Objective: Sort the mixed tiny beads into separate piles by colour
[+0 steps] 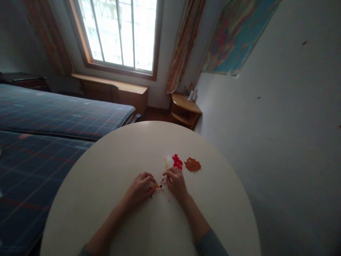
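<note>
Both hands rest on a round white table (112,170). The left hand (140,188) curls loosely over a small cluster of tiny bricks (157,186), seemingly holding it. The right hand (176,181), fingers bent, touches the cluster's 3 o'clock side; its grip is unclear. Red pieces (177,161) and brown pieces (192,164) lie at 1 o'clock.

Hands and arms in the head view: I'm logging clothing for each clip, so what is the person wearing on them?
Both hands are bare: no gloves, rings or watch can be made out on the left hand or the right hand, though the light is dim. The forearms are uncovered. A grey-blue sleeve is pushed up the right arm; a similar dark sleeve edge shows on the left arm.
</note>
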A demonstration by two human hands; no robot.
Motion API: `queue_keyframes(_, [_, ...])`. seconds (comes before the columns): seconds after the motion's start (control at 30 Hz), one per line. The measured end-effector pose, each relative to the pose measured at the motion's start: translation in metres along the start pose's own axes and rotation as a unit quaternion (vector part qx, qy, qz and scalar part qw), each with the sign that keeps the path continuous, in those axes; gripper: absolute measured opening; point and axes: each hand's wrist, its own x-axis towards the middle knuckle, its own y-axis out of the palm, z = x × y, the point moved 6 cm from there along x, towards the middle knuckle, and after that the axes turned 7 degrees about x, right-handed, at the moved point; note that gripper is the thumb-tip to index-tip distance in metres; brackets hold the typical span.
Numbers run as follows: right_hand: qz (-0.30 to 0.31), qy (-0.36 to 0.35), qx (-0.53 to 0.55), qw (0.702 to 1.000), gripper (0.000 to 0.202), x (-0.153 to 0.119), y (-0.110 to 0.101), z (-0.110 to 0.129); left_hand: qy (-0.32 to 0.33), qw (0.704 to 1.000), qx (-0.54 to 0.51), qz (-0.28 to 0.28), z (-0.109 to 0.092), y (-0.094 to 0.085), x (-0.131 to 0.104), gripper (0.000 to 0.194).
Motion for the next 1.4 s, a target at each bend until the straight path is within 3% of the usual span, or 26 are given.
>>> queue_keyframes(0.1, [0.037,-0.04,0.032,0.998,0.016,-0.001,0.003,0.006,0.003,1.0,-0.001,-0.004,0.003,0.002,-0.001,0.018])
queue_keyframes(0.3, [0.07,-0.05,0.004,0.996,0.005,-0.002,0.006,0.008,0.022,0.999,0.023,-0.008,0.003,0.004,-0.002,0.024])
queue_keyframes(0.47, [0.073,-0.048,-0.021,0.996,0.007,-0.002,0.007,0.008,0.026,0.999,0.033,-0.007,0.001,0.004,-0.002,0.029])
queue_keyframes(0.8, [0.087,-0.039,0.005,0.995,0.005,0.0,0.009,0.004,0.016,0.999,0.044,0.008,-0.002,0.002,-0.001,0.02])
queue_keyframes(1.03, [0.026,0.021,0.089,0.995,0.005,0.002,0.003,-0.007,0.019,0.998,0.051,0.017,-0.002,0.002,-0.001,0.02])
queue_keyframes(1.4, [0.087,0.01,0.048,0.995,0.008,0.002,0.007,0.001,0.028,0.998,0.06,0.016,0.0,0.007,-0.002,0.013])
